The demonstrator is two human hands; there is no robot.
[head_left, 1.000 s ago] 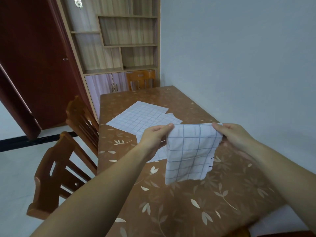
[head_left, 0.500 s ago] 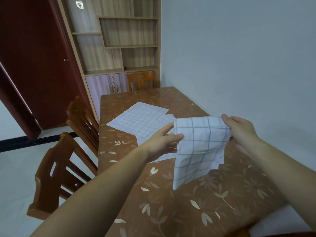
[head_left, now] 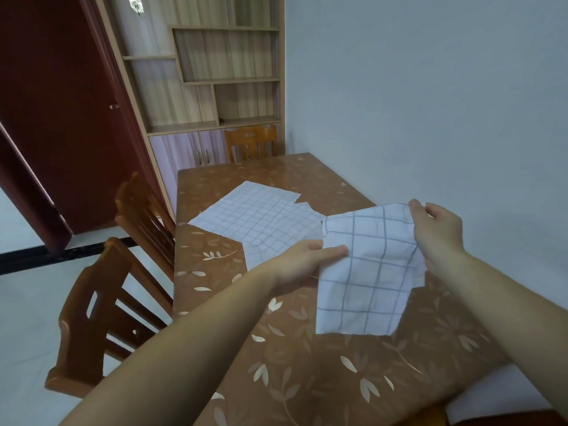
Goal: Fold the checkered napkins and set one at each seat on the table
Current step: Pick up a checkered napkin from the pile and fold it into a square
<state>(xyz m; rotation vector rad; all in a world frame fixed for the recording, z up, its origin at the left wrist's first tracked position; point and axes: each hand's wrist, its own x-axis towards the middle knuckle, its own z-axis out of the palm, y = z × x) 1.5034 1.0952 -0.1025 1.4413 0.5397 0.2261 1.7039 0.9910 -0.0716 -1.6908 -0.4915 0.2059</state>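
Both hands pinch the white cloth napkin with thin blue-grey check lines [head_left: 368,269], held up off the surface, roughly over its middle-right. Left hand [head_left: 302,265] grip: thumb pressed down on the napkin's left edge, fingers under it. Right hand [head_left: 438,232] grip: thumb & fingertips pressed together on the top right corner. Napkin looks already doubled, hanging slack below the hands, lower edge clear of the brown glossy surface with pale leaf pattern [head_left: 307,379].

How I'd do this step well, my read only: keep both pinches firm but w/ tension across the top edge so the check lines run straight, then bring corners together edge-on-edge before laying it down; use the lines as a guide for a square fold. Smooth the crease flat on the surface, don't crease mid-air.

Further back lie more flat white checkered napkins [head_left: 255,216], overlapping, not yet folded. Brown wooden chairs [head_left: 101,305] stand along the left side, one at the far end [head_left: 250,142]. No napkin set at any seat yet, so early on.
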